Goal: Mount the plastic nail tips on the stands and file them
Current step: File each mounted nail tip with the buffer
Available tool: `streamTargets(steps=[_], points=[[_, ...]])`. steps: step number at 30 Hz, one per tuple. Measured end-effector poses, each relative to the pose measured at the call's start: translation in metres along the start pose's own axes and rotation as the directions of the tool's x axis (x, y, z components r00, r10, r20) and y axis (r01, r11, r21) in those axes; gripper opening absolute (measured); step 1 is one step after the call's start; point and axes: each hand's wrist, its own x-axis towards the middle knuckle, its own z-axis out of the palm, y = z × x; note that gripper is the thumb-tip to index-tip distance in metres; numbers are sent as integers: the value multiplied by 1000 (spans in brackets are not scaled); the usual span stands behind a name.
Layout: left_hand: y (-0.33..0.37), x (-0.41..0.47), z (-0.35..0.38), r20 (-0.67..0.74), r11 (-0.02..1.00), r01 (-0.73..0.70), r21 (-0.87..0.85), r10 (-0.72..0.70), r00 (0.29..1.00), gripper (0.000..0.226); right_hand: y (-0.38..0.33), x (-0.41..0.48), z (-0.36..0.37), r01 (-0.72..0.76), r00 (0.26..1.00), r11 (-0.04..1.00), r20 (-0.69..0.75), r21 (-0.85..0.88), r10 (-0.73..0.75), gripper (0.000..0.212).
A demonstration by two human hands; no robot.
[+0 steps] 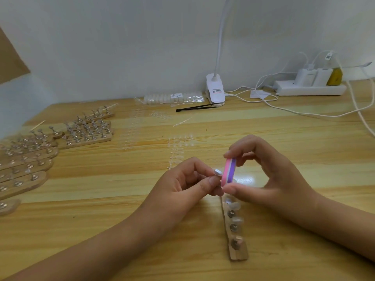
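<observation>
Left hand (188, 185) pinches nail tip (216, 172); right hand (269, 175) pinches pink-purple file (228, 171) just beside it (wooden stand (236, 246) lies below them, near table's (101, 209) front edge).

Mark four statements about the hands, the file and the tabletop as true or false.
1. The right hand holds a pink and purple nail file. True.
2. The left hand lies flat on the table. False: it pinches a nail tip beside the file.
3. A wooden stand strip lies on the table on the near side of the hands. True.
4. The black tweezers lie beside the left hand. False: they lie far back, by the base of the clip lamp.
</observation>
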Motion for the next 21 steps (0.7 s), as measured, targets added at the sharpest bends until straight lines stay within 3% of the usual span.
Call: streamTargets(steps=[5, 8, 12, 16, 19, 21], points=[[0, 0, 2, 29, 999, -27, 20, 26, 999, 6, -2, -5, 2, 52, 997, 999, 50, 0, -52, 46], [-2, 2, 3, 5, 999, -32, 25, 32, 999, 10, -2, -1, -2, -24, 1000, 1000, 5, -7, 24, 40], [-1, 1, 4, 22, 1000, -19, 4, 19, 1000, 6, -3, -6, -2, 79, 994, 997, 74, -12, -78, 40], [-3, 2, 2, -27, 1000, -17, 6, 17, 999, 9, -1, -1, -5, -56, 998, 998, -10, -1, 56, 38], [-1, 1, 3, 3, 999, 15, -30, -15, 1000, 13, -2, -4, -3, 63, 998, 998, 31, 1, -63, 38], [-1, 2, 3, 8, 999, 20, -30, -20, 1000, 7, -2, -4, -2, 41, 999, 999, 33, 4, -42, 36]])
